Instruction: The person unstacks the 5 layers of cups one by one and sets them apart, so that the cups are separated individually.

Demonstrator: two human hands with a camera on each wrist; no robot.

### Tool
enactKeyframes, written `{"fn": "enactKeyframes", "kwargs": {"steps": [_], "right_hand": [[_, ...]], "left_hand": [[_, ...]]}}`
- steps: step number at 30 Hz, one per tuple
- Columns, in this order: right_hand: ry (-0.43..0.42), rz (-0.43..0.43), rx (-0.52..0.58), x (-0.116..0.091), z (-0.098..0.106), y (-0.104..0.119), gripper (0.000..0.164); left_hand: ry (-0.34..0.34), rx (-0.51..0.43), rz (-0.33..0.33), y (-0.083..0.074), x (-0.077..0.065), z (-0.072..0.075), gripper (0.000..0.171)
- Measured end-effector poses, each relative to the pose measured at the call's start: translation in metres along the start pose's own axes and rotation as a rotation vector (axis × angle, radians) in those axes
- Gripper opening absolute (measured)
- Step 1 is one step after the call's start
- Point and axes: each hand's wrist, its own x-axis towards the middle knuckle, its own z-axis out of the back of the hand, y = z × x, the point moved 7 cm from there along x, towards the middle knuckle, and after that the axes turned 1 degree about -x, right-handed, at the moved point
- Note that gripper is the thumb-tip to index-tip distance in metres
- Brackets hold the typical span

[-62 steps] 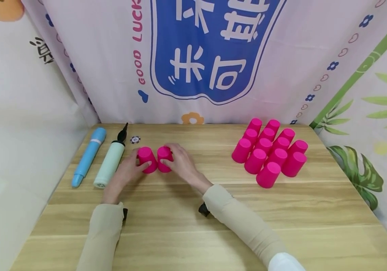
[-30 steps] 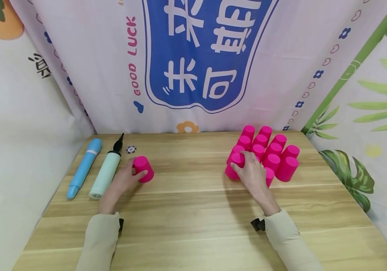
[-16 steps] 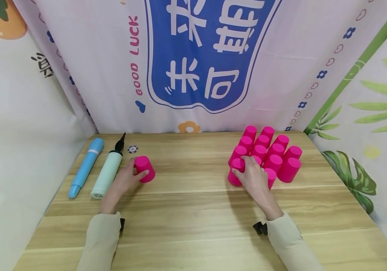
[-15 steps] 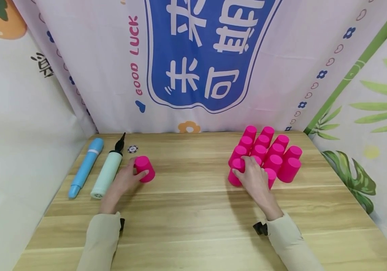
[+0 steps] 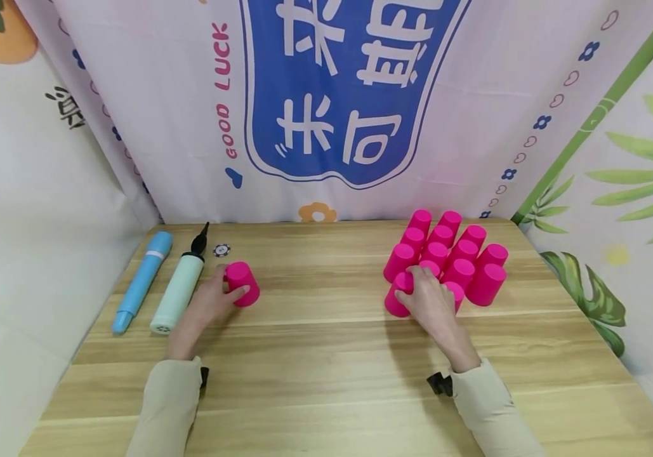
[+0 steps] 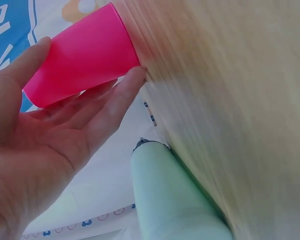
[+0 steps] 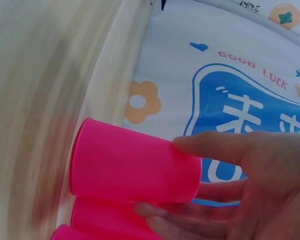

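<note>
In the head view, my left hand (image 5: 209,304) holds an upside-down pink cup (image 5: 244,285) at the table's left, thumb and fingers round its sides. The left wrist view shows that cup (image 6: 85,57) from the side, its rim at the tabletop. Over at the right, my right hand (image 5: 431,304) grips another upside-down pink cup (image 5: 396,304), the front-left one beside a group of pink cups (image 5: 459,273). Its thumb lies on one side of this cup (image 7: 130,165) in the right wrist view, the fingers on the other. Part of the group is hidden behind the right hand.
A pale green hand pump (image 5: 179,289) with a black nozzle lies left of my left hand. Beyond it is a blue tube-shaped thing (image 5: 143,282). A poker chip (image 5: 221,250) lies near the back. Printed cloth (image 5: 189,127) hangs behind the wooden table (image 5: 315,381).
Two cups stood side by side under my hands at the left. My right hand has carried one rightward to the group and then slightly toward the front. The left hand stays on its cup.
</note>
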Motion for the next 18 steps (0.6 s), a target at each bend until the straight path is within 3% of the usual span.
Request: {"fn": "enactKeyframes", "kwargs": {"steps": [3, 8, 13, 18], "right_hand": [[0.021, -0.007, -0.002, 0.000, 0.001, 0.000, 0.053], [0.038, -0.013, 0.001, 0.000, 0.001, -0.001, 0.052], [0.061, -0.030, 0.010, 0.000, 0.002, -0.003, 0.052], [0.076, -0.039, 0.019, 0.000, 0.000, -0.004, 0.050]], "left_hand": [[-0.011, 0.008, -0.030, -0.012, -0.001, 0.000, 0.064], [0.009, -0.085, -0.111, -0.049, 0.001, -0.014, 0.063], [0.069, -0.171, -0.156, -0.093, 0.014, -0.045, 0.063], [0.117, -0.187, -0.233, -0.138, 0.033, -0.082, 0.059]]}}
